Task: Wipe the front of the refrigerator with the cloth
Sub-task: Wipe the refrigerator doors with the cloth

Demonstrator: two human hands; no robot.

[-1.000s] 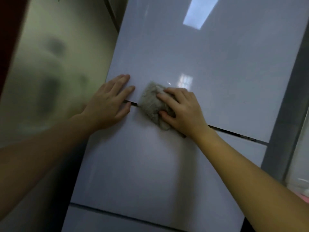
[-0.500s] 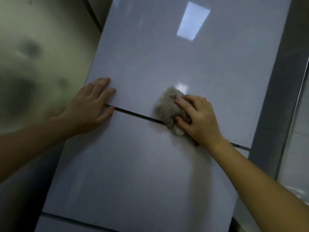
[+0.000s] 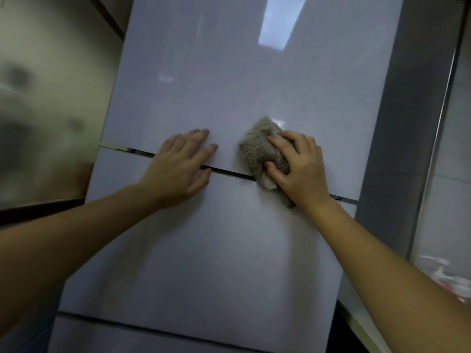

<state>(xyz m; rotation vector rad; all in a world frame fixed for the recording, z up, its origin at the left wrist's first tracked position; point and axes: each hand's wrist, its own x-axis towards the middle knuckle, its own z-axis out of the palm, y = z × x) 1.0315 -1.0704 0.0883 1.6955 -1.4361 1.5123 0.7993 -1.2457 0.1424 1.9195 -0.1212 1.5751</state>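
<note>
Head view shows the right hand (image 3: 300,169) with its grip closed on the bunched cloth (image 3: 260,154), pressing it on the refrigerator (image 3: 229,85) front. The cloth sits right on the dark gap (image 3: 226,171) between two doors. That gap runs sideways, a bit downhill to the right. The left hand (image 3: 178,169) lies flat and open on the door, holding nothing, just beside the cloth. Lots of bare door waits above and below. The door's right edge is near.
</note>
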